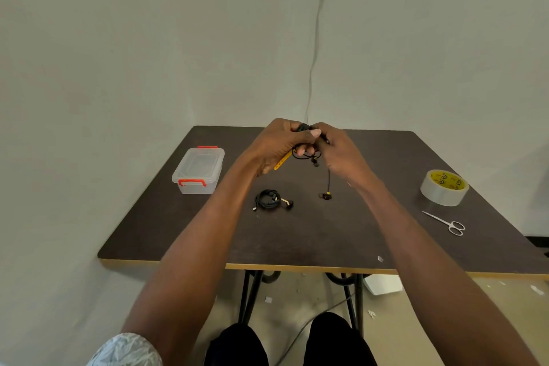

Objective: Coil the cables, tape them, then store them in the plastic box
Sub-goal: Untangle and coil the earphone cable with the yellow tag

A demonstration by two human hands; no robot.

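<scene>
My left hand (279,142) and right hand (341,154) gripping a black cable (306,153) above the table (341,241), coiled cable (269,200) lying below, plastic box (198,170) sitting closed at left.

Black cable (306,154) with yellow strap in my hands, clear box (198,171) with red latches, dark brown desk (341,235), yellow-cored tape (444,187), silver scissors (445,222)

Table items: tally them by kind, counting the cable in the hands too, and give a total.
Cables: 2, one held in the hands, one coiled on the table
Plastic box: 1
Tape roll: 1
Scissors: 1
Total: 5
</scene>
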